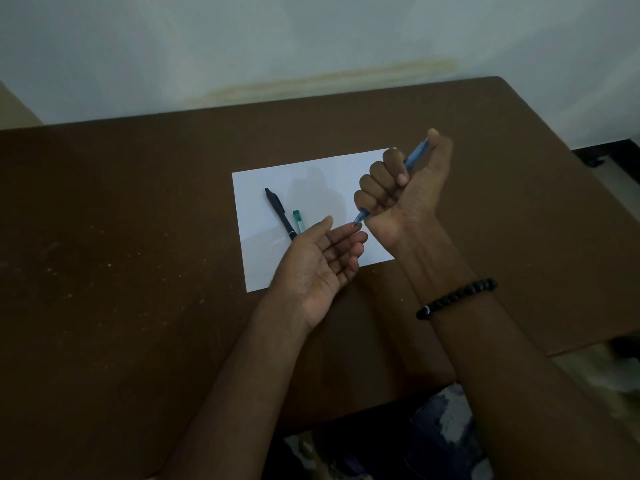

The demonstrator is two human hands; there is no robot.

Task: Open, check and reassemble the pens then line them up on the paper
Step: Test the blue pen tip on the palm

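- Right hand [403, 188]: fingers fisted round blue pen [415, 156], under check.
- Left hand [320, 263]: fingers spread, empty, at its tip.
- Black pen [280, 213] lies on paper [311, 174]; line-up unfinished.

There is only one view, from a camera worn on the person's head. It looks forward and down at a steep angle onto the brown table [138, 237]. The white paper [277, 188] lies near the middle of the picture, and the camera is close above it. Beyond the paper, the far edge of the table and a pale wall [311, 36] fill the top of the picture. On the near side of the paper, both forearms enter from the bottom edge. The wide lens bends the table edges.
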